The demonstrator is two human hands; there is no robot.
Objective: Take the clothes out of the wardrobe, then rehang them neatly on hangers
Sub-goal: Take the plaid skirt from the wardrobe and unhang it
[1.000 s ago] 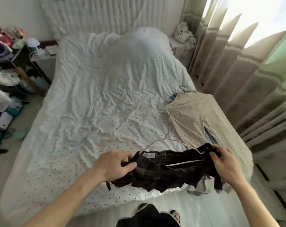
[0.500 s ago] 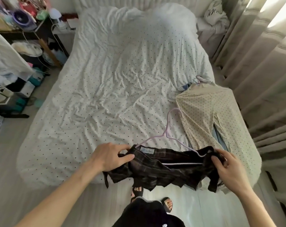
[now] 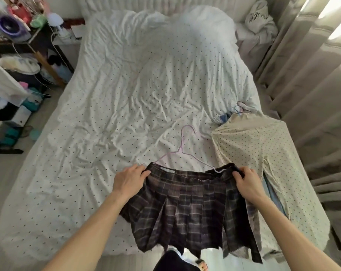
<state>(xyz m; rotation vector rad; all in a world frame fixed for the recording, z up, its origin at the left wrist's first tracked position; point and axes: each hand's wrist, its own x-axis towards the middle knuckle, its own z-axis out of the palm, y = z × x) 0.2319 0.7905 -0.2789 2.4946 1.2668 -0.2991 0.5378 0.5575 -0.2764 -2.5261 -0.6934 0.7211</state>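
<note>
- The left hand is pinching the left end of the waistband of the skirt, with its thumb on top and its fingers curled under the cloth.
- The right hand is gripping the right end in the same way, so the band is being stretched flat between the two hands.
- The skirt is hanging over the foot of the bed, and holding it by the band is letting the pleats drop straight past the mattress edge.
- The hanger is lying on the bed with its hook pointing away and both arms running into the waistband. One tip is showing at the band near the right hand.
- The stretch is probably meant to seat the band over both hanger ends.
- A dotted shirt is lying flat just beside the skirt on the right, with hooks showing at its collar. It is likely parked there as finished.
</note>
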